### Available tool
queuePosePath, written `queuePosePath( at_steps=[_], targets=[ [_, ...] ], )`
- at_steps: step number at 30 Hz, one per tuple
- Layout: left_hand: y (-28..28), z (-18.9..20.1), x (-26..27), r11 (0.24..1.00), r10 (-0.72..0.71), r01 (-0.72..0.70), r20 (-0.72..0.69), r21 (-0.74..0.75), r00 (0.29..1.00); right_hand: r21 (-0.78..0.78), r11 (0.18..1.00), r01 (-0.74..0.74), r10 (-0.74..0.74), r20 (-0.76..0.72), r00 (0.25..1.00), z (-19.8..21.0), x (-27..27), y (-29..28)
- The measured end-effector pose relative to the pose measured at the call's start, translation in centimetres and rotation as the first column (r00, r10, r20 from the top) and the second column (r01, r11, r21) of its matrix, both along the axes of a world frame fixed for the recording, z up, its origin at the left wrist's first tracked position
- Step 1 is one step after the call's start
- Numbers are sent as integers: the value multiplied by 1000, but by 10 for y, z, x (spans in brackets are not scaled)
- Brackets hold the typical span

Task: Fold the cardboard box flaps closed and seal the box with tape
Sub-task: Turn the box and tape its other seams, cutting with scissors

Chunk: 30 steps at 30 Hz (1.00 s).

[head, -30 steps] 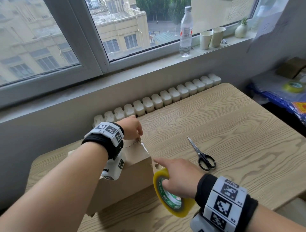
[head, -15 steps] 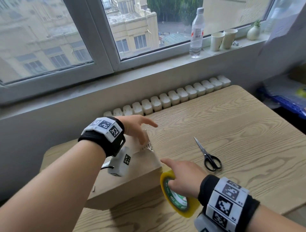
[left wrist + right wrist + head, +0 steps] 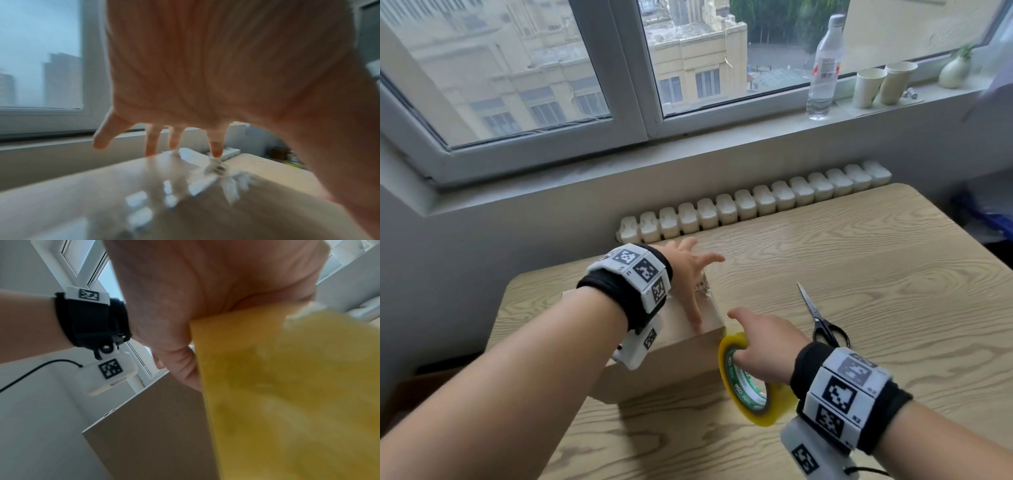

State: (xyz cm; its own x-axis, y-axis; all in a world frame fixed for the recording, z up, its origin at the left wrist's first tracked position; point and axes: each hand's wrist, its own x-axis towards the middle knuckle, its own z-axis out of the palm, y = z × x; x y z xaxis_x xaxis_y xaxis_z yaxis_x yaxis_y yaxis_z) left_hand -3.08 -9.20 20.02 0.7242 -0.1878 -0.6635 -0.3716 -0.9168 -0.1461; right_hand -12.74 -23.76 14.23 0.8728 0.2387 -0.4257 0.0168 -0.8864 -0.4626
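Observation:
A brown cardboard box (image 3: 664,363) lies on the wooden table (image 3: 876,274) with its flaps down. Shiny clear tape (image 3: 185,186) runs along its top and ends in a crinkled bit (image 3: 703,287) at the far edge. My left hand (image 3: 690,281) is spread flat over the box top, thumb pressing on the taped seam near the front right corner. In the left wrist view the fingers (image 3: 216,146) are straight above the tape. My right hand (image 3: 763,339) grips the yellow tape roll (image 3: 748,385) at the box's near right corner, fingers through its core.
Black-handled scissors (image 3: 822,322) lie on the table right of the box. A white radiator (image 3: 756,202) lines the table's far edge. On the window sill stand a water bottle (image 3: 823,65), two paper cups (image 3: 883,84) and a small vase (image 3: 957,70).
My left hand has let go of the tape end at the box's far edge and spread flat over the top. The right hand keeps the roll by the box corner.

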Motion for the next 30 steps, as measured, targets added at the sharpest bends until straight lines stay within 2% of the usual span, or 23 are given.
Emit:
queuePosePath(
  at_steps=[3, 9, 13, 22, 27, 30],
  targets=[
    [-6, -8, -12, 999, -24, 25, -7, 47, 1000, -8, 1000, -12, 12, 5, 1000, 1, 2, -3],
    [1, -6, 12, 982, 137, -120, 115, -145, 984, 48, 998, 47, -52, 92, 994, 7, 10, -10],
    [-9, -5, 37, 969, 162, -118, 196, -219, 967, 154, 982, 106, -130, 153, 980, 10, 18, -20],
    [-24, -19, 60, 960, 134, -104, 101, -258, 986, 191, 980, 63, -84, 101, 991, -6, 29, -30],
    [-22, -14, 57, 886, 193, -182, -17, -426, 981, 223, 973, 66, -87, 84, 993, -12, 29, -30],
    [-26, -14, 50, 868, 182, -149, 24, -474, 983, 225, 968, 112, -127, 54, 990, -17, 29, -29]
  ],
)
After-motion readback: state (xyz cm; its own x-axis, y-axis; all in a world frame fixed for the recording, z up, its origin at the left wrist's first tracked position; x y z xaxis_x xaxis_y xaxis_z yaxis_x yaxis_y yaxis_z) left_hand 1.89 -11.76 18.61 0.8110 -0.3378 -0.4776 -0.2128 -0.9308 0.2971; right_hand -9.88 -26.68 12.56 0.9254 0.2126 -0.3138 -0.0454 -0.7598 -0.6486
